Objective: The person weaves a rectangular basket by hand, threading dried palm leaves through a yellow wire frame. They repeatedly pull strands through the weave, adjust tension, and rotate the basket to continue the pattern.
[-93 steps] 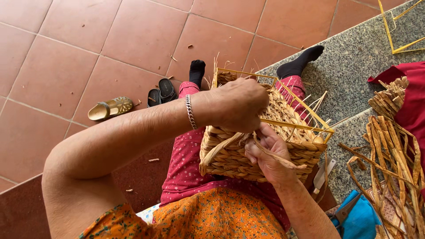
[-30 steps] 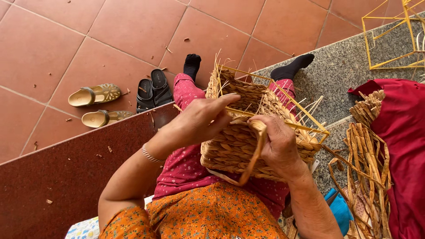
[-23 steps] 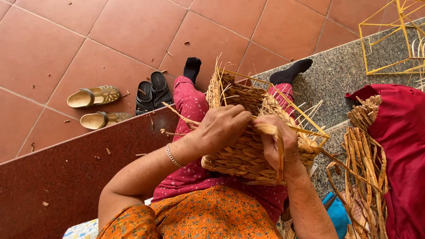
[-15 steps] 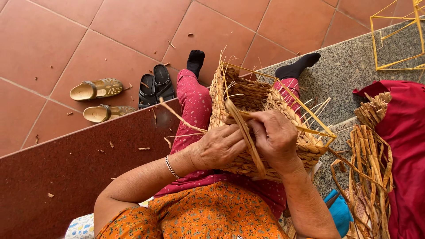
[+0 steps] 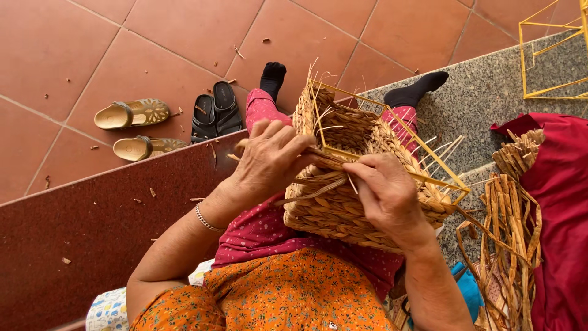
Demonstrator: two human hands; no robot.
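At centre frame, both hands press on the woven basket (image 5: 355,184). Left hand (image 5: 269,160) and right hand (image 5: 386,193) pinch a straw strand (image 5: 318,160), fingers clamped. Sandals (image 5: 135,130) sit upper left.

The woven basket (image 5: 343,208) is showing a straw-tan colour on a yellow frame (image 5: 392,168). The trousers (image 5: 269,230) are looking pink with small dots, the top (image 5: 275,300) orange and flowered, the cloth (image 5: 563,202) dark red, the floor tiles (image 5: 153,55) terracotta.
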